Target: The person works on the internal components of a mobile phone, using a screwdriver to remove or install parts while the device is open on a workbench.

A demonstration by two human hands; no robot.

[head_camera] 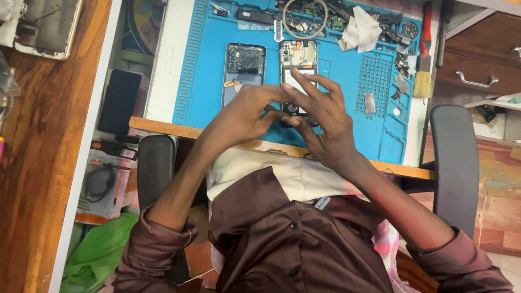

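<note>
Opened phone [299, 72], on blue mat [199, 73] near table's front edge: left hand [247, 113] and right hand [326, 123] pinch its lower end; back cover [244, 69] just beside

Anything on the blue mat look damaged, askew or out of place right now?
Nothing looks spilled or broken. The opened phone with its back removed and the separate dark phone back cover lie straight on the blue silicone mat. Loose small parts are scattered near the red-handled brush, a slight clutter.

two opened phones [244, 67] [298, 63], one brush [424, 66], one blue mat [210, 80], two hands [247, 113] [326, 123]
</note>
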